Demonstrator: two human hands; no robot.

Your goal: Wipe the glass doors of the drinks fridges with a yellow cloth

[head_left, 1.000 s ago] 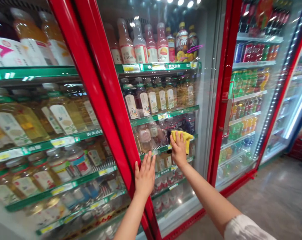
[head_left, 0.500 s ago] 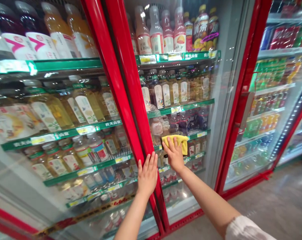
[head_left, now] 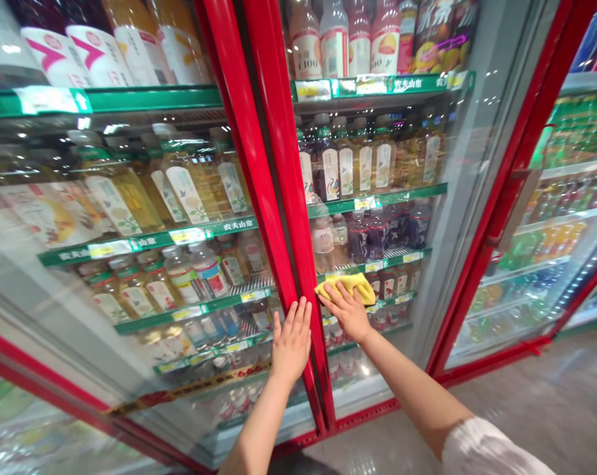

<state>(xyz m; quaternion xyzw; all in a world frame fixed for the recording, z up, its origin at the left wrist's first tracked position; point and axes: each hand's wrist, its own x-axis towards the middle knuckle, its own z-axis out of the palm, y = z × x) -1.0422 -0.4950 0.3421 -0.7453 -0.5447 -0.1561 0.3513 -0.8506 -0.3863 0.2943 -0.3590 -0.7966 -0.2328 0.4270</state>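
Note:
My left hand [head_left: 291,340] lies flat on the red door frame [head_left: 273,158] where two glass cooler doors meet, its fingers stretched upward and holding nothing. To the right of it, my right hand [head_left: 346,310] presses a folded yellow cloth [head_left: 353,287] against the glass of the right door [head_left: 357,382]. The fingers of that hand are spread over the cloth, near its left part. Behind the glass, bottles stand on shelves with green edges [head_left: 377,199].
The left glass door shows more bottles [head_left: 187,191] on its shelves. A metal handle [head_left: 513,204] sits on the red frame at right, with another lit drinks cooler [head_left: 550,244] beyond. Grey floor [head_left: 535,409] shows at lower right.
The yellow cloth and my right hand have moved slightly down the glass, and the cloth now lies more tilted. My left hand stays on the red frame. The view has tipped downward.

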